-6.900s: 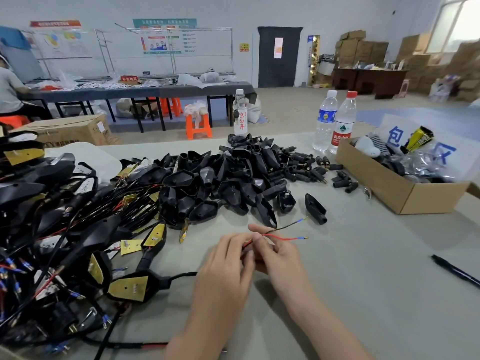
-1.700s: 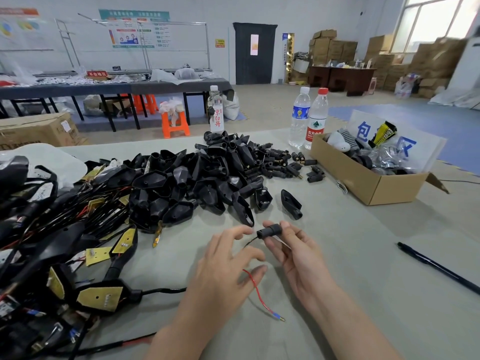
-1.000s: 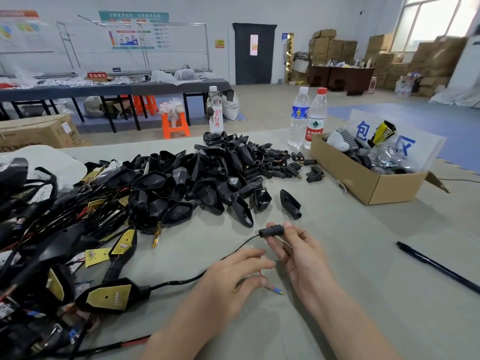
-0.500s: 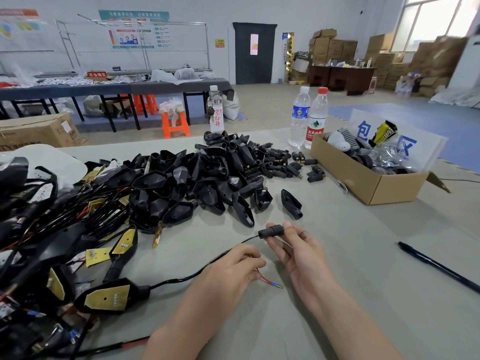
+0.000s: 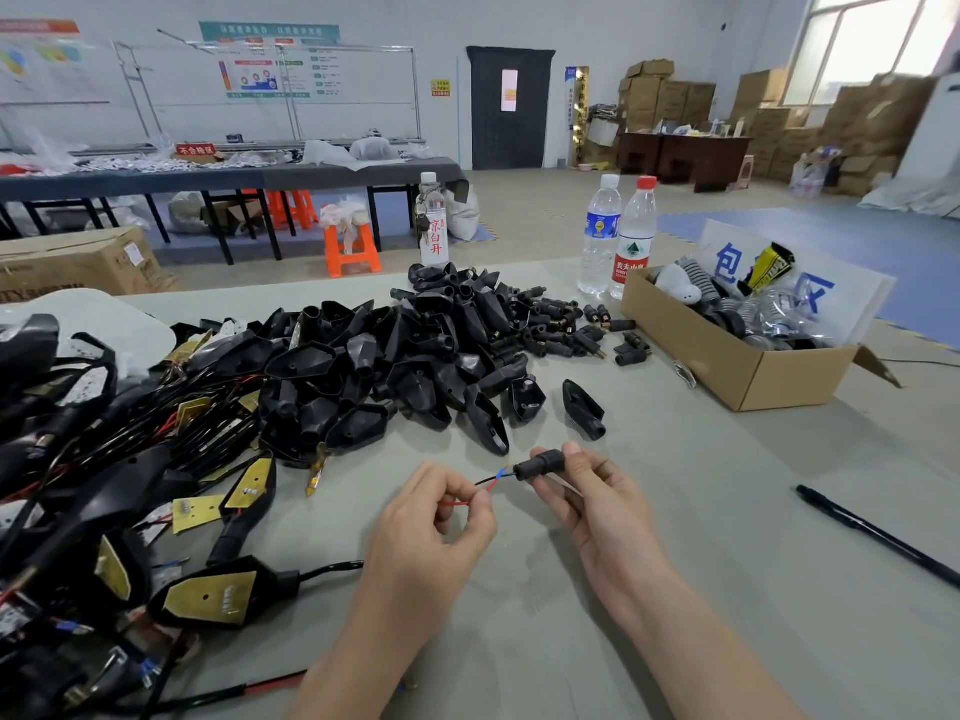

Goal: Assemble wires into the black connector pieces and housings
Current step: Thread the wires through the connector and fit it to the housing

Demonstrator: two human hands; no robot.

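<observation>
Black connector piece [image 5: 538,463] pinched in right hand [image 5: 597,511], wires [image 5: 485,484] pinched in left hand [image 5: 431,532] just beside it.

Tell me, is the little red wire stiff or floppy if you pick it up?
Probably floppy: the red wire is very thin and curves where the left hand pinches it. Likely very light, since a fingertip pinch holds it up. The short end by the black connector piece looks fairly straight, so short bits may hold shape.
</observation>
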